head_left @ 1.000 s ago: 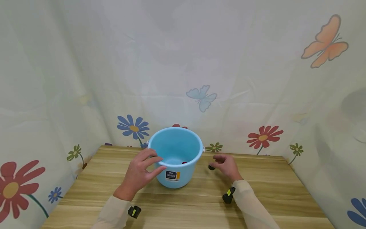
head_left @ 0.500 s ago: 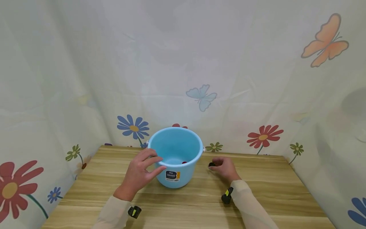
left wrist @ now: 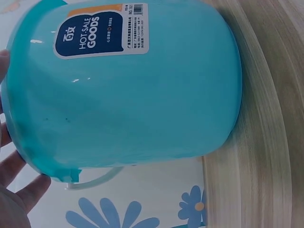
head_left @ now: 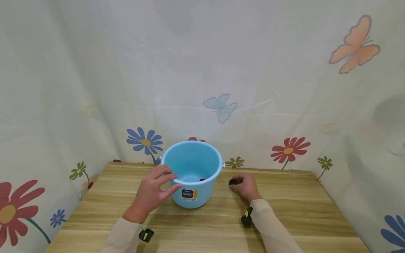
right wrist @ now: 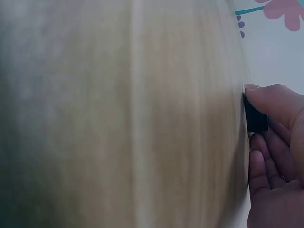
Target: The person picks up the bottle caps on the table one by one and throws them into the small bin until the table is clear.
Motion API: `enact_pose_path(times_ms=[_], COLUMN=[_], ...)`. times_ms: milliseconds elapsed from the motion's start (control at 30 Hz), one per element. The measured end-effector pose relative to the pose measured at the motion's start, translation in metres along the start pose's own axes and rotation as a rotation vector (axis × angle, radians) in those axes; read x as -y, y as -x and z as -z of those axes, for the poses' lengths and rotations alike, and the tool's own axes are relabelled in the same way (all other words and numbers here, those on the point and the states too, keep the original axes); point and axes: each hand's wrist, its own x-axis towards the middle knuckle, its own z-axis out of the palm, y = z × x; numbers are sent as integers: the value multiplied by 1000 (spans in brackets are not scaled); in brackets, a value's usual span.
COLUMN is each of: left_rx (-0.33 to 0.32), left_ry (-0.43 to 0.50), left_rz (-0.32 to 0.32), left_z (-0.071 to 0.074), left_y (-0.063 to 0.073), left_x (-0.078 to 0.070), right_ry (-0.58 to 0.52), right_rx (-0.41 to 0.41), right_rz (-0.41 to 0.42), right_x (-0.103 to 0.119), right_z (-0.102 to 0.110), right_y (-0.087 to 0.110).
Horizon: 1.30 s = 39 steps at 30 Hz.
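Observation:
A light blue bucket (head_left: 205, 191) stands upright on the wooden table, its label facing me. My left hand (head_left: 152, 191) holds its near left rim; in the left wrist view the fingers (left wrist: 35, 190) lie along the rim beside the handle joint. To the right of the bucket, my right hand (head_left: 248, 186) pinches a small black piece (head_left: 233, 182) low at the tabletop. In the right wrist view this black piece (right wrist: 256, 116) shows a flat, straight-edged side between thumb and fingers; its kind I cannot tell. Inside the bucket a small red thing (head_left: 202, 180) peeks over the near rim.
The wood-grain table (head_left: 202, 228) reaches back to a pale curtain (head_left: 190, 70) printed with flowers and butterflies, which also hangs at both sides. A white bucket handle (left wrist: 99, 180) hangs at the bucket's far side. Black cameras are strapped to both wrists.
My right hand has come down over the black piece and taken it between thumb and fingers. The left hand keeps its place on the bucket's rim. The head view has shifted slightly.

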Motion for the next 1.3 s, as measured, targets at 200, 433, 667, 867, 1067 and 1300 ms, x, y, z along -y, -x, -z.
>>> enact_pose_path(times_ms=[200,433,667,867,1067,1300], left_rx=[6,4,6,-9,1,-15], left_ry=[-12,0,-8,-13,-10,-2], left_rz=[-2,0,9,-3,16,-2], left_z=[1,1,0,1,2,-1], left_y=[-2,-2,-4,-3,-2,-2], left_x=[-2,-3,-4,-4,-4,-2], right_ry=[-8,-13,-25,-37,-44,-39], right_rx=[-1,1,-9,-6,-6,-18], right_rz=[-13,-38,-53,-48,-48,-39], right_x=[-2,0,5,5,6,8], right_z=[-1,-1,2,0,-1,0], right_y=[0,3,3,2,2,4])
